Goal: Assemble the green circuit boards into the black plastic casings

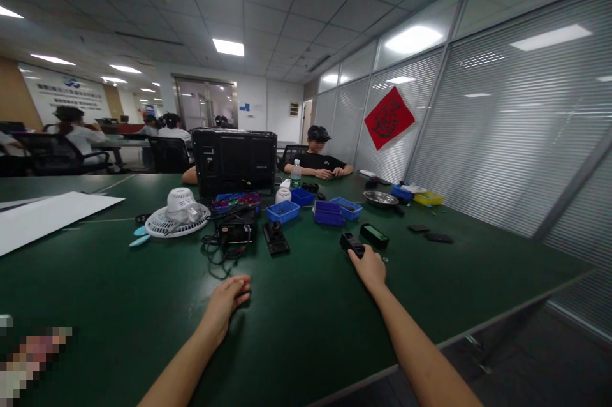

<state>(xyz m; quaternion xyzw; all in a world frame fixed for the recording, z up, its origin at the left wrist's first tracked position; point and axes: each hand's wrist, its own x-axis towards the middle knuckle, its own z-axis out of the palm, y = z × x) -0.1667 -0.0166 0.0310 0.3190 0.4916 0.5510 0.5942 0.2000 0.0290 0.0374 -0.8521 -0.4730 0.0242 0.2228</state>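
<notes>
My right hand (370, 266) grips a black oblong device (352, 244) on the green table (306, 330). The thumb and fingers lie over its near end, so part of it is hidden. Just beyond the hand rests an open black case (374, 235) with a green inside. Over the table's near middle, my left hand (229, 302) has loosely bent fingers, somewhat apart, and nothing shows in them. Nearest to it are the black cables (222, 257) of a black power unit (236, 231). A black stand-like part (276, 240) sits between the hands, farther back.
Blue bins (283, 211) and a purple-blue bin (328, 213) stand mid-table, with a metal dish (380, 198) to their right. White fan parts (178, 215) are at left. A black computer case (235, 161) rises behind. Across the table sits a person (319, 161). Flat black pieces (438, 238) lie at right.
</notes>
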